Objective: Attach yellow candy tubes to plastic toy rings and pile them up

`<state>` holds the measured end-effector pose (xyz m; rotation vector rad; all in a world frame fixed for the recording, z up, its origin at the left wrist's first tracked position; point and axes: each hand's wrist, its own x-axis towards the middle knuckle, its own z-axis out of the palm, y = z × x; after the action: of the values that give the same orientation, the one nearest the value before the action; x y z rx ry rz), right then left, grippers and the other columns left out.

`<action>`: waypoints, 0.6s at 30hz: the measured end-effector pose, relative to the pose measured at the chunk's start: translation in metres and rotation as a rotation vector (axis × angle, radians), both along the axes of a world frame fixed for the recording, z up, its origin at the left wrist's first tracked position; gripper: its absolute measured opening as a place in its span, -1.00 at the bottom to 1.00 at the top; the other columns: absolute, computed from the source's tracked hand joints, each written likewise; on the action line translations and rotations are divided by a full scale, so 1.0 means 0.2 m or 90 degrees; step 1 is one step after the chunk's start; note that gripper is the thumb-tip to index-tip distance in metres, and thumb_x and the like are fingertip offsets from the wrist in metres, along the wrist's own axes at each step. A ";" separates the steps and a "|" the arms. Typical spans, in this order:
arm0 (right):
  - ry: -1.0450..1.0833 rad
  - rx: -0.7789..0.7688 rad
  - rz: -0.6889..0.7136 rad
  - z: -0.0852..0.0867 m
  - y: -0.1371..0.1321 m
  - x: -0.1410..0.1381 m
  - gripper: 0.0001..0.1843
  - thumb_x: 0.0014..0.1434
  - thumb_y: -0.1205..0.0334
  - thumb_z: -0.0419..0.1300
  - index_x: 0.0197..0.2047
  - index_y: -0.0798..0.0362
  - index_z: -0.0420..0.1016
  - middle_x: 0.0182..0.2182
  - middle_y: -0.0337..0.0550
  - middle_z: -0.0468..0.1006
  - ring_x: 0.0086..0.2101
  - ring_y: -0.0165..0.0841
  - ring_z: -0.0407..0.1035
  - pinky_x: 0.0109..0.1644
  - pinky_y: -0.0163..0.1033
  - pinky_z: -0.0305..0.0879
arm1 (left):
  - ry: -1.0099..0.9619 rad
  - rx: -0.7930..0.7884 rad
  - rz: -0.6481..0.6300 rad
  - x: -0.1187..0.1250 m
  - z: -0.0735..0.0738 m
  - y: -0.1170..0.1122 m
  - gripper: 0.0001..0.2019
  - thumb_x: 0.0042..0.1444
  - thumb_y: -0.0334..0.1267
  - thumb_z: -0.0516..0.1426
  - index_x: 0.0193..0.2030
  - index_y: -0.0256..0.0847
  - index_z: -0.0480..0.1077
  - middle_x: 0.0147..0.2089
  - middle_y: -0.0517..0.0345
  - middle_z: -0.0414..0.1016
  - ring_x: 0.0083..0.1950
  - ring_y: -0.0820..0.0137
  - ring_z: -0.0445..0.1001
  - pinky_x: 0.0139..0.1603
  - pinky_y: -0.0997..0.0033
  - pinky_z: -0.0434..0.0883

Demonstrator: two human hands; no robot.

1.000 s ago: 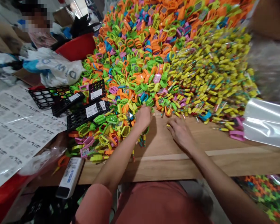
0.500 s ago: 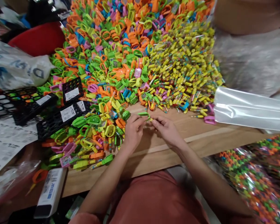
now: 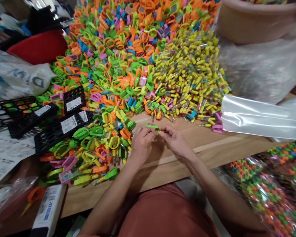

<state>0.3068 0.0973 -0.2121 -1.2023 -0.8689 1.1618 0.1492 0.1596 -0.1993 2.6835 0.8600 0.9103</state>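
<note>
1. Both hands meet over the bare near strip of the wooden table; the left hand and the right hand are curled, fingertips close together.
2. Between them sits a small green band; the left fingers pinch its left end and the right fingers pinch its right end (what exactly is at that tip is too small to tell).
3. The band is held just above the table, at the near edge of the huge pile of coloured bands that fills the far side.
4. Right of that pile lies a heap of yellow tubes; further right, clear plastic bags lie flat.
5. On the left, black trays with white labels lie among loose bands; label sheets lie beyond them.
6. Near right, below the table edge, packed bags of coloured pieces.
</note>
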 end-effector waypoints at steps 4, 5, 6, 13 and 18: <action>-0.019 -0.003 0.002 -0.03 0.01 -0.04 -0.64 0.17 -0.03 0.30 -0.12 0.09 0.53 -0.41 -0.26 0.46 -0.44 -0.43 0.24 -0.34 -0.33 0.18 | 0.027 0.021 0.017 0.01 0.00 -0.02 -0.67 0.38 -0.43 0.00 -0.11 -0.17 0.61 -0.22 0.03 0.54 -0.19 0.30 0.36 -0.16 0.34 0.32; -0.018 0.001 0.022 -0.03 0.01 -0.04 -0.63 0.19 -0.04 0.29 -0.10 0.10 0.54 -0.40 -0.24 0.47 -0.43 -0.42 0.26 -0.33 -0.32 0.21 | 0.028 0.010 0.011 -0.01 0.02 0.00 -0.68 0.37 -0.44 0.01 -0.09 -0.16 0.61 -0.21 0.03 0.54 -0.18 0.30 0.37 -0.16 0.35 0.34; -0.021 0.004 0.046 -0.03 0.02 -0.04 -0.61 0.22 -0.04 0.27 -0.07 0.10 0.55 -0.37 -0.22 0.50 -0.41 -0.40 0.30 -0.30 -0.31 0.24 | 0.031 -0.008 0.005 -0.05 0.04 0.02 -0.69 0.36 -0.44 0.02 -0.08 -0.16 0.61 -0.20 0.04 0.55 -0.16 0.30 0.40 -0.14 0.35 0.35; -0.505 0.084 -0.061 -0.09 0.14 0.23 -0.76 0.40 0.20 0.14 -0.07 0.09 0.61 -0.18 -0.03 0.56 -0.17 -0.21 0.41 -0.05 -0.15 0.30 | 0.102 -0.089 0.289 -0.42 0.42 0.28 -0.74 0.25 -0.20 0.16 -0.01 -0.16 0.61 0.01 0.02 0.54 -0.30 0.37 0.47 -0.17 0.32 0.45; -0.855 -0.065 -0.124 -0.18 0.26 0.35 -0.76 0.40 0.35 0.11 -0.01 0.13 0.59 -0.08 0.11 0.54 -0.06 -0.05 0.35 -0.06 -0.10 0.29 | 0.063 -0.128 0.201 -0.17 0.36 0.49 -0.68 0.27 -0.31 0.06 0.06 -0.22 0.57 0.02 -0.02 0.54 -0.01 0.24 0.52 0.11 0.25 0.47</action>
<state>0.3777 0.1490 -0.2487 -2.1071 -1.5953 0.0870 0.1152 0.2566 -0.1273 2.4780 1.3479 0.7073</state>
